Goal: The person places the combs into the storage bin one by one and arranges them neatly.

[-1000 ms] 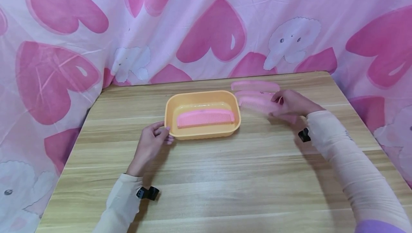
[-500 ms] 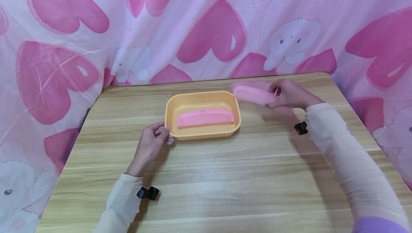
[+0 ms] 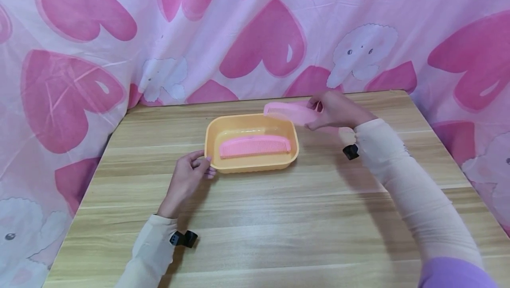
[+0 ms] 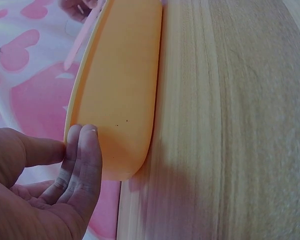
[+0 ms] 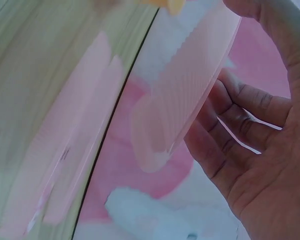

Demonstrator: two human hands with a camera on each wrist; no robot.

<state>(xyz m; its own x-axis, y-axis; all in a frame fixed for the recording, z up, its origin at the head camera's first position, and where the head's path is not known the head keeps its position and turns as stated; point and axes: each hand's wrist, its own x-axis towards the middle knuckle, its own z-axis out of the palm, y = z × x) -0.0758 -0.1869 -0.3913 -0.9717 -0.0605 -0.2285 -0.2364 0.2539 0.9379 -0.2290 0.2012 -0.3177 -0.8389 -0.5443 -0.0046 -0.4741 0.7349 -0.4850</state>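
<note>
A yellow-orange plastic box [image 3: 255, 169] stands at the middle of the table with one pink comb [image 3: 255, 147] lying flat inside. My left hand [image 3: 188, 176] pinches the box's near left corner; the left wrist view shows the thumb at the rim and fingers against the outer wall. My right hand [image 3: 336, 109] holds another pink comb [image 3: 284, 112] by one end, tilted. In the head view its free end overlaps the box's back right corner. Beyond it, two more pink combs [image 5: 65, 125] lie side by side on the table, mostly hidden by the right hand in the head view.
The wood-grain table [image 3: 255, 226] ends at a back edge close behind the combs. A pink cloth with hearts [image 3: 263, 40] hangs directly behind and along both sides. Small black wrist devices [image 3: 350, 151] sit on both sleeves.
My right hand has lifted the comb from beside the others and carried it left to the box's back right corner. My left hand and the box stay in place.
</note>
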